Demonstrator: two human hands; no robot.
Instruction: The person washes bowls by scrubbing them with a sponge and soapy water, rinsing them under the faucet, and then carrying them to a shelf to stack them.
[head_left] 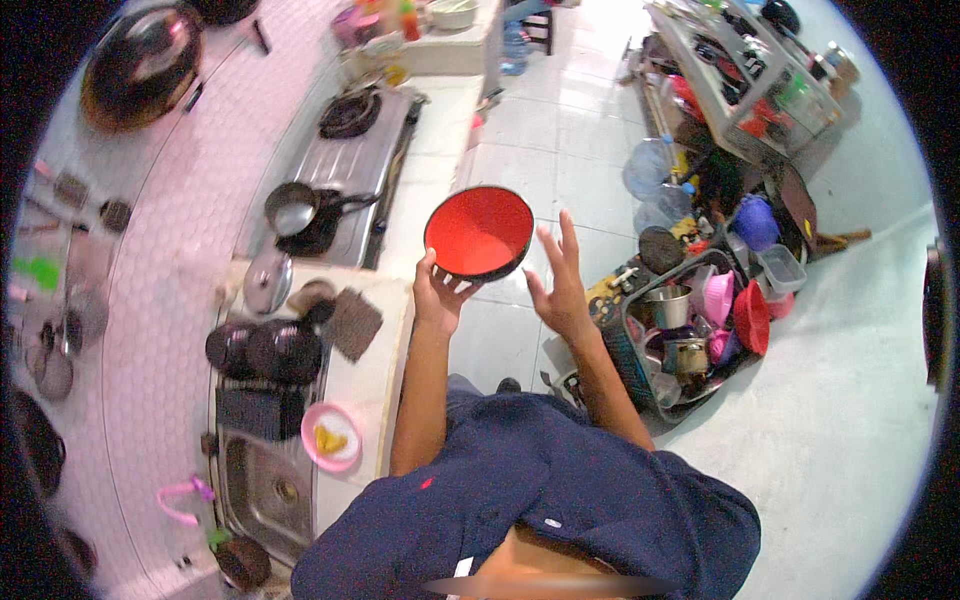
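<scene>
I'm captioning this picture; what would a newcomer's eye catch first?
First, the red-lined bowl, held up mid-picture in the left hand, the right hand open beside it. Next, the crammed basket on the right and the pink dish beside the sink at lower left.

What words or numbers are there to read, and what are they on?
None that I can read.
Dark blue shirt: small red mark and white mark, too tiny to make out.
Red bowl in the left hand: no writing shows inside.
</scene>
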